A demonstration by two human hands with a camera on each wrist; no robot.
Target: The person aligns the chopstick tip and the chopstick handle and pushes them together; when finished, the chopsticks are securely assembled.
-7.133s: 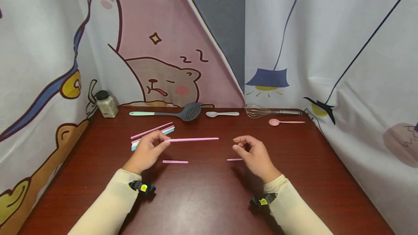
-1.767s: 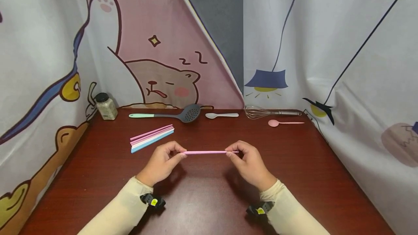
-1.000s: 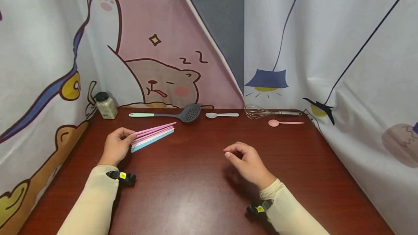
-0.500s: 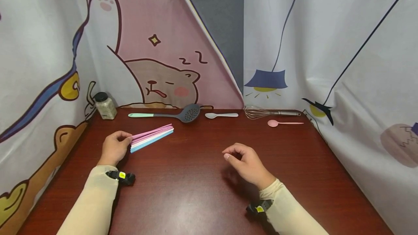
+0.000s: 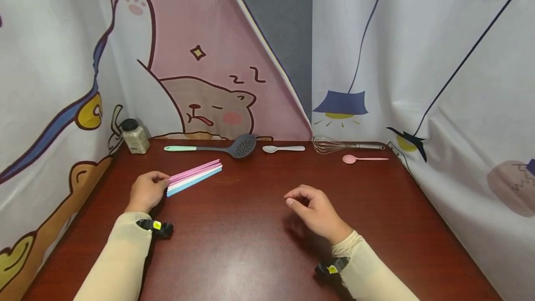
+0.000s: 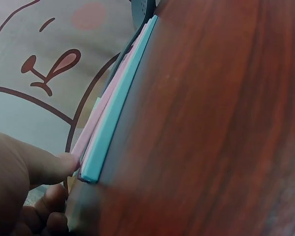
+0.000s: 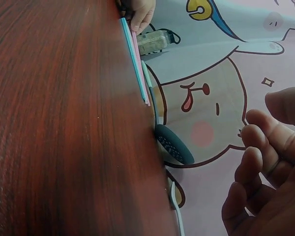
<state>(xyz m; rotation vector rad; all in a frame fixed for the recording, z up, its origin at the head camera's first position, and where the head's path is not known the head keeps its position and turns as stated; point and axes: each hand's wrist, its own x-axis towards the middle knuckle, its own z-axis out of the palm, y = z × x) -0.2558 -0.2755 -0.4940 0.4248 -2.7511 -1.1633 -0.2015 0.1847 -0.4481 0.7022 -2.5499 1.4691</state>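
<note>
A bundle of pink, white and blue straws (image 5: 196, 176) lies on the dark red table (image 5: 251, 254) at the left. My left hand (image 5: 160, 181) sits at the bundle's near-left end, thumb and curled fingers pinching the end of the top pink straw. The left wrist view shows the thumb of that hand (image 6: 59, 177) against the pink straw ends, beside the blue straw (image 6: 113, 113). My right hand (image 5: 294, 198) hovers over the middle of the table, fingers loosely curled and holding nothing. In the right wrist view, the right hand (image 7: 265, 147) faces the straws (image 7: 135, 59) from afar.
Along the table's back edge lie a grey skimmer with a mint handle (image 5: 234, 147), a white spoon (image 5: 283, 148), a wire whisk (image 5: 334, 144) and a pink spoon (image 5: 359, 158). A spice jar (image 5: 133, 135) stands in the back-left corner. Printed curtains enclose three sides.
Both hands held a pink straw at the centre; the left hand carried it left and laid it on the bundle. Over the last half second the hands barely moved.
</note>
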